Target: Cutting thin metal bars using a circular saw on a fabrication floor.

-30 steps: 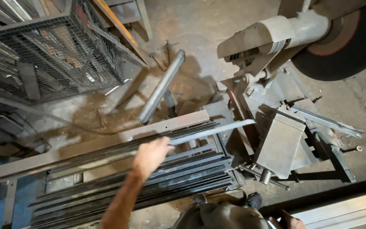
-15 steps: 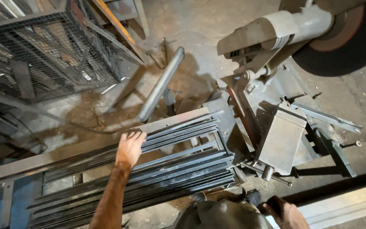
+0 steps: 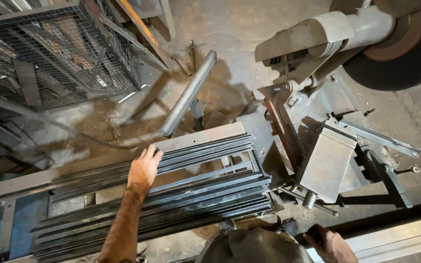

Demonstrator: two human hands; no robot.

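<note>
The stack of dark steel bars (image 3: 171,195) lies across a metal rack (image 3: 20,182) beside the cut-off saw (image 3: 327,160); the left hand (image 3: 143,168) rests open, fingers spread on the upper bars; the right hand (image 3: 332,243), low at the frame's edge, seems curled around something dark, though I cannot tell what.

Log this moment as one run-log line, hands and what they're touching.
left hand: flat on stacked steel bars | right hand: low, near pale metal rail, grip unclear | cutting machine: right of bars
</note>
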